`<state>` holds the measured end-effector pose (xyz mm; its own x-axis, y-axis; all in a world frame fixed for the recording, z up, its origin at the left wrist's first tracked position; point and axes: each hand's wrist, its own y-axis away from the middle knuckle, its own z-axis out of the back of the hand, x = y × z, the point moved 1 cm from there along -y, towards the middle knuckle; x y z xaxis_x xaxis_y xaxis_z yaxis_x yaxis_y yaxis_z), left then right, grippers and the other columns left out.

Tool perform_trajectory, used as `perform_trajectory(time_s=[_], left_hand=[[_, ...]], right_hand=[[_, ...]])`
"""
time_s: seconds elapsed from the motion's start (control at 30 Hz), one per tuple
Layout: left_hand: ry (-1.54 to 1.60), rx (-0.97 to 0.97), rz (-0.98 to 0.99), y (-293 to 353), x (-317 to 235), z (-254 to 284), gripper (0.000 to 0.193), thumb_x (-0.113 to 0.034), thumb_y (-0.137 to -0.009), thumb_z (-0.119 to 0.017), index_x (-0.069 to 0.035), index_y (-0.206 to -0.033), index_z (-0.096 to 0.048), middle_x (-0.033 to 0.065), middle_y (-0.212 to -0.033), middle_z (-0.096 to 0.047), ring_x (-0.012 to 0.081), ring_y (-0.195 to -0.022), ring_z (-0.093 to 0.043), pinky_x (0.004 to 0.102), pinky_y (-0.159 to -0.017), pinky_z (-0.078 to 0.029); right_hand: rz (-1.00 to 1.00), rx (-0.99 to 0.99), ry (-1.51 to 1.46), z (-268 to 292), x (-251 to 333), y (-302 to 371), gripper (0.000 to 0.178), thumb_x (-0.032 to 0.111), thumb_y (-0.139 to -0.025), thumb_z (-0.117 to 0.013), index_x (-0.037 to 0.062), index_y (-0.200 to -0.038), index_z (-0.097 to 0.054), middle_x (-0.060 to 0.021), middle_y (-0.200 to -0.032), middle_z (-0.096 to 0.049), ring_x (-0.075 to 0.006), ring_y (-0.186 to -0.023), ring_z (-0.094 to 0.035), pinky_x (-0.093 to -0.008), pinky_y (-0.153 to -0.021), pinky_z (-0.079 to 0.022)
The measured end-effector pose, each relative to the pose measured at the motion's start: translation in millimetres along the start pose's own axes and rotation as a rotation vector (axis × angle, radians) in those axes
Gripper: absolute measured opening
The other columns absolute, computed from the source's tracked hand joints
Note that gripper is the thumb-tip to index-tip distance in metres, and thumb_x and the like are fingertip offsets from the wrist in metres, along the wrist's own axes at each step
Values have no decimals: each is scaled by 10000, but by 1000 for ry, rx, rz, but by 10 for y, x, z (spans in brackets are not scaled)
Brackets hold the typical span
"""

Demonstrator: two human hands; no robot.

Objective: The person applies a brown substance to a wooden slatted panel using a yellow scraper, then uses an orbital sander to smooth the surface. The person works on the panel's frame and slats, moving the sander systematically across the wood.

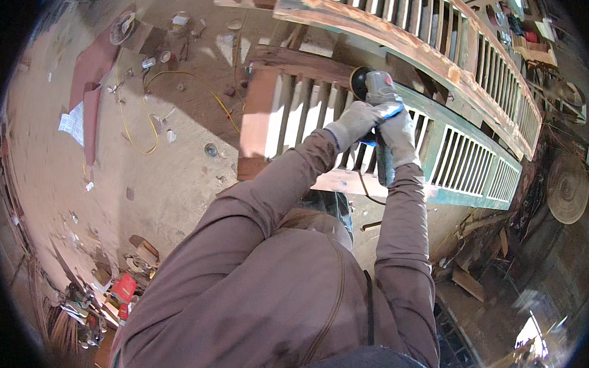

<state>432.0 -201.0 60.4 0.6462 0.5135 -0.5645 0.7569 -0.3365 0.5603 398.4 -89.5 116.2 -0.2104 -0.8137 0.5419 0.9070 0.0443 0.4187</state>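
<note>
Both my hands wear pale work gloves and are closed on an angle grinder [379, 84]. My left hand [353, 123] grips its front part, and my right hand [400, 135] wraps the body further back. The tool's round dark disc [360, 82] is at the far rail of a slatted wooden shutter [256, 120]; I cannot tell whether it touches the wood. That shutter is bare reddish-brown wood at its left end and green-painted toward the right [437, 111]. A dark cord [367, 193] hangs below the grinder.
A second slatted wooden frame [374, 22] lies beyond, along the upper right. On the dirt floor at left are a yellow cord [153, 138], a reddish sheet [92, 76] and a small round lid [210, 150]. Scrap and a red box [124, 286] lie lower left, a coiled round object [567, 189] at right.
</note>
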Motion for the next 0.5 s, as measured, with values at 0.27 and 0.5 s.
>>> perform_trajectory(time_s=[0.27, 0.5], left_hand=[[-146, 81, 116, -583, 272, -1113, 666, -595, -897, -764, 13, -1169, -764, 106, -1005, -755, 179, -798, -722, 338, -645, -632], [-157, 198, 240, -1138, 581, -1982, 695, -572, -834, -840, -7, -1226, -741, 110, -1171, -727, 235, -962, -706, 408, -692, -632]], right_hand=[[-155, -83, 132, 871, -1374, -212, 494, 421, -864, -762, 83, -1224, -738, -197, -1126, -770, -365, -1071, -744, -436, -901, -574], [-254, -146, 81, 1434, -2928, -390, 521, 464, -904, -712, 66, -1240, -731, -230, -1144, -758, -395, -1085, -736, -468, -880, -576]])
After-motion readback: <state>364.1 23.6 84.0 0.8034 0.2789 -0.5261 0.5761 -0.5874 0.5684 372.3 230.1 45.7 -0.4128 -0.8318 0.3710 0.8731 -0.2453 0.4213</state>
